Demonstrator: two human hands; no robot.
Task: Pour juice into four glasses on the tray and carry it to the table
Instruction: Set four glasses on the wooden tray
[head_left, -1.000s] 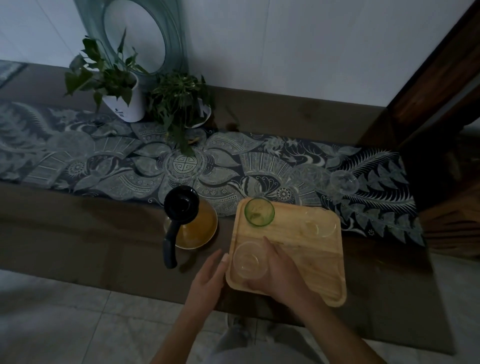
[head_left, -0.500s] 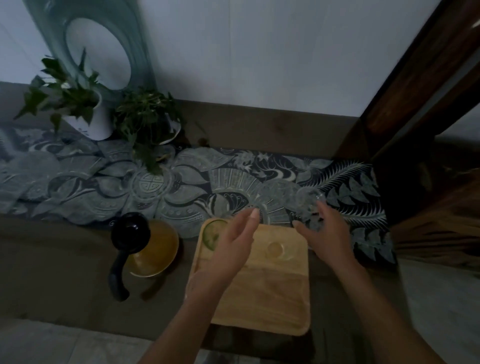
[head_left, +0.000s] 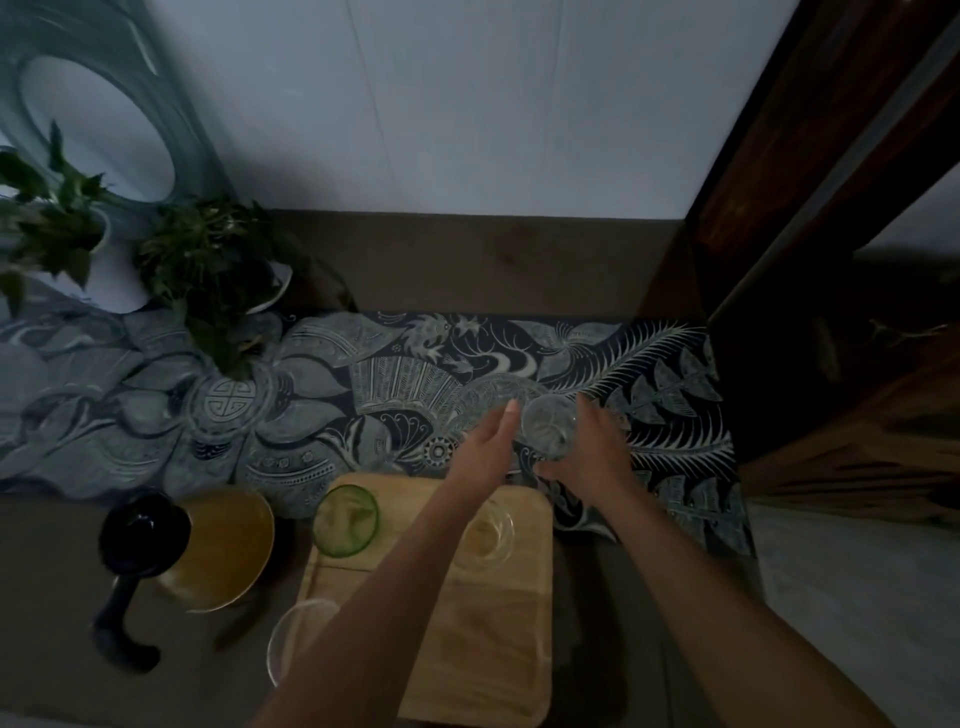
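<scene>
A wooden tray (head_left: 483, 634) lies on the dark counter. On it stand a green glass (head_left: 346, 520) at the back left, a clear glass (head_left: 488, 535) at the back right and a clear glass (head_left: 293, 642) at the front left, partly behind my left forearm. My right hand (head_left: 589, 452) grips another clear glass (head_left: 546, 428) above the patterned runner, just behind the tray. My left hand (head_left: 485, 449) reaches beside that glass with straight fingers, fingertips near its rim. A juice pitcher (head_left: 208, 551) with a black lid and handle stands left of the tray.
Two potted plants (head_left: 208, 270) stand at the back left by a round mirror (head_left: 98, 124). A patterned runner (head_left: 337, 395) covers the counter's back half. Dark wooden furniture (head_left: 831, 312) rises on the right. The tiled floor (head_left: 857, 597) shows at the lower right.
My right hand has taken hold of the clear glass on the runner and lifted it. My left hand has moved further back to beside that glass. The view has shifted closer.
</scene>
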